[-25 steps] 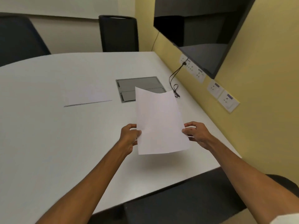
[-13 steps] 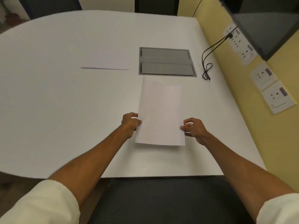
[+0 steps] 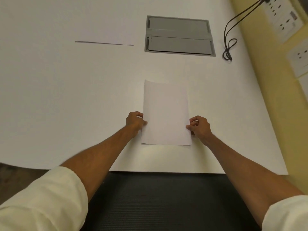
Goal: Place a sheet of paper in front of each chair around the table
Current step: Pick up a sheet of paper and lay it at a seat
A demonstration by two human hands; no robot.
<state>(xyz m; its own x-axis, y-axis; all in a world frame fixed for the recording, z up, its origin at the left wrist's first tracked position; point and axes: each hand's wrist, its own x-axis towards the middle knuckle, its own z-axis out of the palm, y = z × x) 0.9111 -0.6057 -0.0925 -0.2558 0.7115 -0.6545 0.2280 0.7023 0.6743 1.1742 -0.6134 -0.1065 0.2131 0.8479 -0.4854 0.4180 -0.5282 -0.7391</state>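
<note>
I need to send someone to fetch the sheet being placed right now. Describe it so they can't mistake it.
Start at the white table and find the grey hatch set into it. Nearer the black chair lies a white sheet, upright, its sides pinched by the left hand and right hand. The other sheet lies untouched, left of the hatch.

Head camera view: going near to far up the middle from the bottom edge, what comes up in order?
Black chair back → near edge of the white table → sheet of paper held at its sides by the left hand and right hand → bare tabletop → grey cable hatch.
</note>
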